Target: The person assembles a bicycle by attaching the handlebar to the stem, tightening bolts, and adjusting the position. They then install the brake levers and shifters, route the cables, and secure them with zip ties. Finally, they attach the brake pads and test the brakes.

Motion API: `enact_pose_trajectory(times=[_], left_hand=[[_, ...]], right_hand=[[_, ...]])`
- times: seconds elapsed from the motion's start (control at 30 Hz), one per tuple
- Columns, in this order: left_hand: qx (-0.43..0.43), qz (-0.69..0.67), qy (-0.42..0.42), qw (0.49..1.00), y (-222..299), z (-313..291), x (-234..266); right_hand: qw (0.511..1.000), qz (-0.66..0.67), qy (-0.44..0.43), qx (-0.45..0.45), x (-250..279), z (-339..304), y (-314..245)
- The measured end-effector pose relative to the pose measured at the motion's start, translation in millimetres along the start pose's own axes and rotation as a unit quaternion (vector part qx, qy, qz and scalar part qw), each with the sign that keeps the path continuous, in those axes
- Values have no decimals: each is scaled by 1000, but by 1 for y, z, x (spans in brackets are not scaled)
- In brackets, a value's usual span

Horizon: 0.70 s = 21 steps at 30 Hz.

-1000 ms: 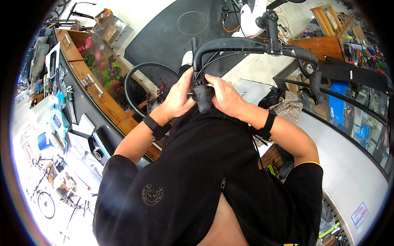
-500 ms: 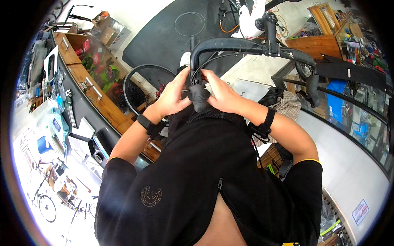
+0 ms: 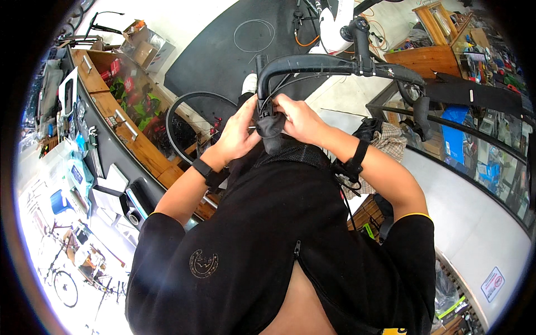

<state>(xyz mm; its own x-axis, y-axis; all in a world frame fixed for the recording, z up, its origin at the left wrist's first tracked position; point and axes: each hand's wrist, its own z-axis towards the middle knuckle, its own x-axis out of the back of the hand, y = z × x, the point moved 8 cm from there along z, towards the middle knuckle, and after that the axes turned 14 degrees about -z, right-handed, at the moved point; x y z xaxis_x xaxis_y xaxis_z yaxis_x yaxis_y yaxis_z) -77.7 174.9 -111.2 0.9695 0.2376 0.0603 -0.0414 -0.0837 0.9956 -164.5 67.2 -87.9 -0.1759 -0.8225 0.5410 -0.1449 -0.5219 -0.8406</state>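
Observation:
A black drop handlebar (image 3: pixel 312 64) with bare, untaped bends reaches across in front of me. At its left end is a shifter's black rubber brake hood (image 3: pixel 272 134), pointing toward my body. My left hand (image 3: pixel 237 133) closes against the left side of the hood, thumb near its lower part and fingers running forward along it. My right hand (image 3: pixel 300 120) grips from the other side, fingers bent in at the top of the hood by the clamp. Fingertips of both hands are partly hidden behind the shifter. A black cable (image 3: pixel 301 77) runs from there along the bar.
The other brake hood (image 3: pixel 422 114) hangs at the bar's right end, close to a glass display case (image 3: pixel 463 162). A wheel (image 3: pixel 174 131) stands left, beside wooden drawers (image 3: pixel 120 120) under a dark counter. A coiled cable (image 3: pixel 254 36) lies on the black mat.
My right hand's fingers have bent in more and its thumb has moved from the hood's lower side. My left hand stays nearly in place. The whole view has shifted slightly.

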Motion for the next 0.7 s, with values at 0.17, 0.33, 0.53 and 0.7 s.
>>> enact_pose_trajectory(times=[0.17,0.33,0.53,0.7], left_hand=[[29,38,7,999,-6,3,8],[29,2,-1,1000,4,2,10],[3,-16,-15,1000,13,7,7],[-38,-10,-53,998,24,14,1]], right_hand=[[988,112,-51,-91,-5,14,18],[996,-78,-3,-39,17,-2,-17],[929,-324,112,140,38,-18,-76],[874,-407,86,250,39,-18,-99]])
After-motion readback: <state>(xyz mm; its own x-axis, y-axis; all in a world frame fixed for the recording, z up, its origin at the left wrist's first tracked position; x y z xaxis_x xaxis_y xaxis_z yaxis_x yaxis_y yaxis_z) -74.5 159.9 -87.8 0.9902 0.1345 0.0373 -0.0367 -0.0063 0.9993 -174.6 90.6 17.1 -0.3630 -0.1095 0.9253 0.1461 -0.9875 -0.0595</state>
